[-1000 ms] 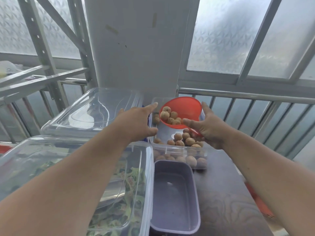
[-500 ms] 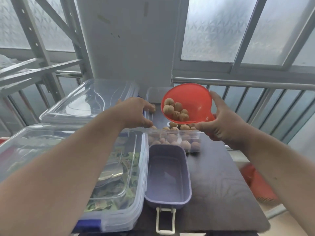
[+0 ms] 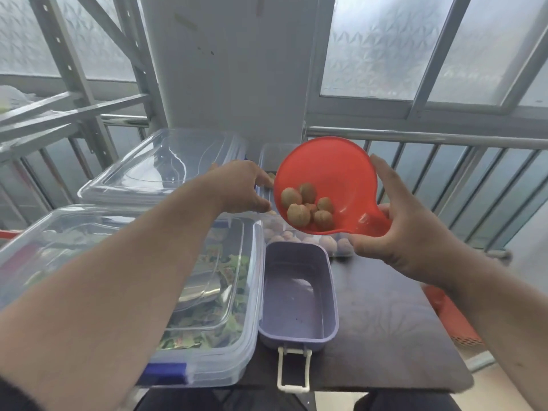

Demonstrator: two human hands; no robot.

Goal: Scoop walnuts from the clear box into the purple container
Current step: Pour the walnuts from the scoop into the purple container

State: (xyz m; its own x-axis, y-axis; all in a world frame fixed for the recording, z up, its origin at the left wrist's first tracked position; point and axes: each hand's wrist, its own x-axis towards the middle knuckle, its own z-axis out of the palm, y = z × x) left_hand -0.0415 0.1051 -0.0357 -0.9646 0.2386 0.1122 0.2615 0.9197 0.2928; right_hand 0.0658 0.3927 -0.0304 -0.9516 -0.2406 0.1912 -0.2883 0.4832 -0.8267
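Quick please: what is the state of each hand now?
Left hand: gripping the edge of the clear box.
Right hand: closed on the red scoop, with walnuts inside.

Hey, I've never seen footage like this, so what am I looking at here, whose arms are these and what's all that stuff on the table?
There is no machine here. A camera worn on a person's head looks forward and down, so the arms are theirs. The right hand holds a red scoop with a few walnuts in it, raised above the clear box of walnuts. The left hand rests at that box's left edge. Nearer the camera on the dark table sits the purple container, with no walnuts in it yet. To the left are two larger lidded clear bins.
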